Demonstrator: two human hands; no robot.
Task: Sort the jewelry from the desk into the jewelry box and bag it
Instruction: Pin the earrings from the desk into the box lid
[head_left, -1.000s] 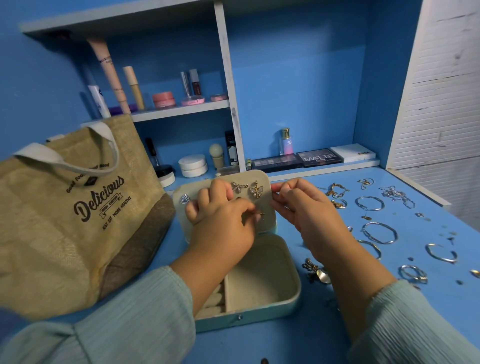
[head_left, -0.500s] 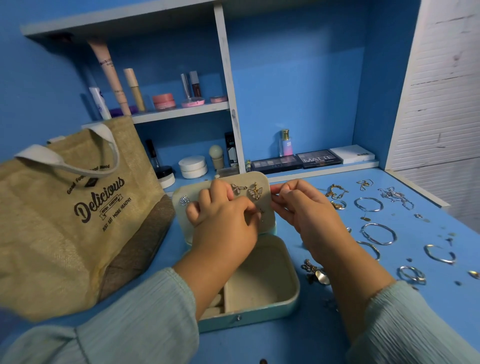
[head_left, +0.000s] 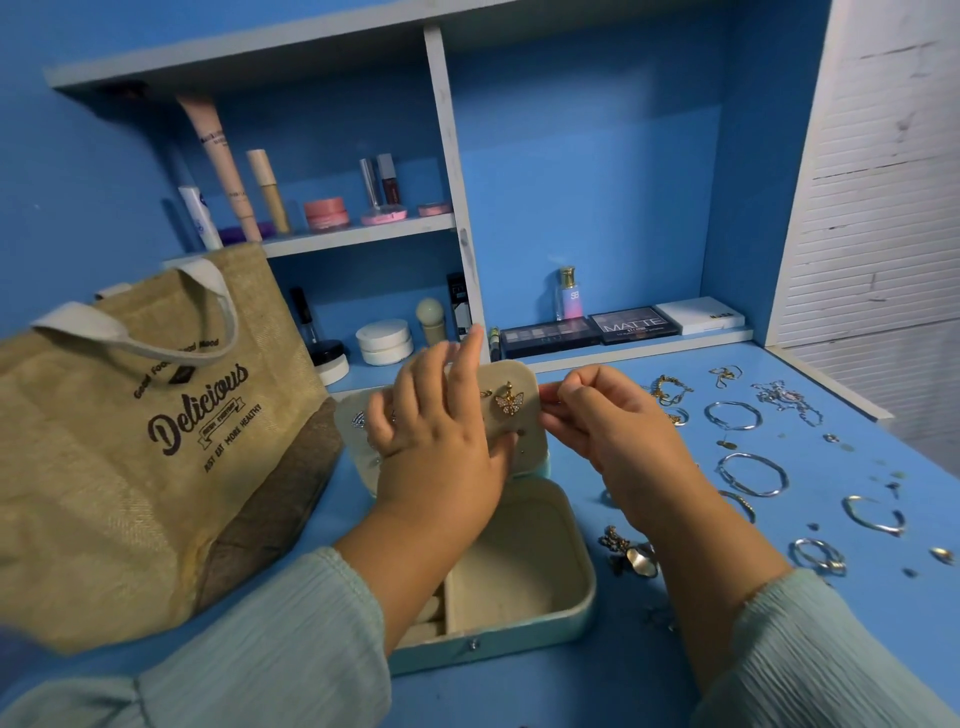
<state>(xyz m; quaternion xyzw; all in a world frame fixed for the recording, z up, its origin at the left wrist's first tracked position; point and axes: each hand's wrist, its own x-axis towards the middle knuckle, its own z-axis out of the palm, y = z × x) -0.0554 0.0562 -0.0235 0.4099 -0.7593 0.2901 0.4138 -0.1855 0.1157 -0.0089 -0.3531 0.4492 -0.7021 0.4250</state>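
The jewelry box (head_left: 524, 582) lies open on the blue desk, teal outside and beige inside. Its lid (head_left: 527, 441) stands upright with a butterfly earring (head_left: 509, 404) and other studs pinned to it. My left hand (head_left: 436, 447) rests against the lid's face with its fingers stretched upward. At the lid's right edge my right hand (head_left: 597, 426) pinches with curled fingers; what lies between the fingertips is hidden. Loose on the desk to the right are bangles (head_left: 750, 474), a hoop (head_left: 874, 517), rings (head_left: 819, 557), chains (head_left: 785, 399) and an earring cluster (head_left: 631, 557). The jute bag (head_left: 130, 467) stands on the left.
Behind the box, shelves hold cosmetics: tubes (head_left: 221, 166), pink jars (head_left: 325, 213), white jars (head_left: 384, 341), eyeshadow palettes (head_left: 634, 325) and a perfume bottle (head_left: 567, 292). A white panelled wall (head_left: 883, 208) borders the desk on the right.
My left hand's fingers have uncurled and now reach up over the lid. The right hand stays at the lid's right edge. The box and bag have not moved.
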